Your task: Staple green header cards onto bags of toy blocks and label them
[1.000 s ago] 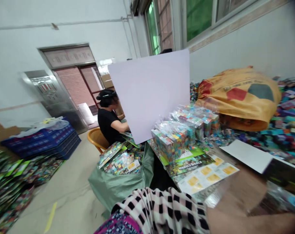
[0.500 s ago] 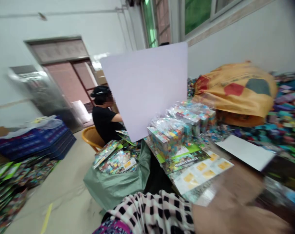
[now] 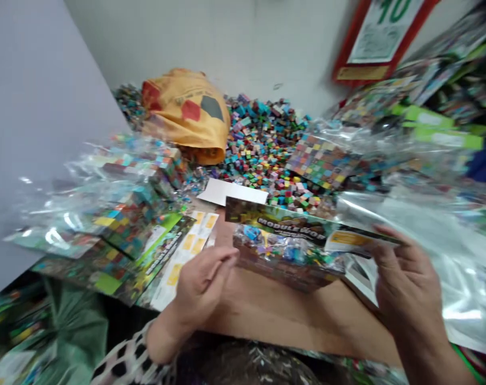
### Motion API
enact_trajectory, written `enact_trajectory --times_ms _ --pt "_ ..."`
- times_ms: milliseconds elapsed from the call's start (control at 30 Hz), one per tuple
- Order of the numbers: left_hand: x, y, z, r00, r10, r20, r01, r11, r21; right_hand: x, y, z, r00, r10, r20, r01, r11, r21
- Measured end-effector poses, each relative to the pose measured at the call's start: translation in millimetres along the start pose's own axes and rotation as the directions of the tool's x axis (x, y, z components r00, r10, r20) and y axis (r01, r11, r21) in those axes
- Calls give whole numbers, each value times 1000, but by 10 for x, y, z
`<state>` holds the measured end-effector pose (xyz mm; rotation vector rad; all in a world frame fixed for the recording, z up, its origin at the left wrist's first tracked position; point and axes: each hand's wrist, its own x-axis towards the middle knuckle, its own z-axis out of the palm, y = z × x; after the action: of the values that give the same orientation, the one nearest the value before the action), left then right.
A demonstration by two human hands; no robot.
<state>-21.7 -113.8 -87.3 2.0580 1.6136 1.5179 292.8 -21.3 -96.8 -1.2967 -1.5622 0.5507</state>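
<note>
A flat package (image 3: pixel 283 256) with a dark printed header card and a clear front full of colourful small pieces is held up over the brown tabletop. My right hand (image 3: pixel 407 283) grips its right end, next to a yellow-and-white label (image 3: pixel 347 240). At the package's left edge is my left hand (image 3: pixel 202 283), fingers closed in a pinch; whether they hold the edge or something small is hidden. Just left of that hand lies a sheet of yellow-and-white labels (image 3: pixel 194 240), beside a green-and-black printed card (image 3: pixel 166 246).
Plastic-wrapped blocks of coloured cubes (image 3: pixel 118 214) stand at the left. Behind are a heap of loose cubes (image 3: pixel 262 144), a yellow sack (image 3: pixel 182 112) and a white card (image 3: pixel 230 192). Clear plastic bags (image 3: pixel 427 230) cover the right side. A pale board (image 3: pixel 34 107) rises at far left.
My view has swung right, from the room and a seated co-worker to the tabletop. Both hands now show around the held package; earlier, a blurred arm and hand reached across the lower right.
</note>
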Motion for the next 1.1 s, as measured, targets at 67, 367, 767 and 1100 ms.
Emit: enact_trajectory --times_ms 67,367,767,1100 --pt "114 -70 -79 989 54 -139 -41 995 96 110 -203 -120 990 -99 -103 96 995 -30" --pt "753 -166 -23 991 -55 -123 52 998 -29 479 -957 -103 755 -259 602 630 543 -555" --pt "720 -280 332 882 -397 253 458 600 -656 625 -945 -16 713 -49 699 568 625 -536" --pt "660 -296 405 906 -376 193 401 625 -669 618 -965 -5 741 -68 668 562 609 -560"
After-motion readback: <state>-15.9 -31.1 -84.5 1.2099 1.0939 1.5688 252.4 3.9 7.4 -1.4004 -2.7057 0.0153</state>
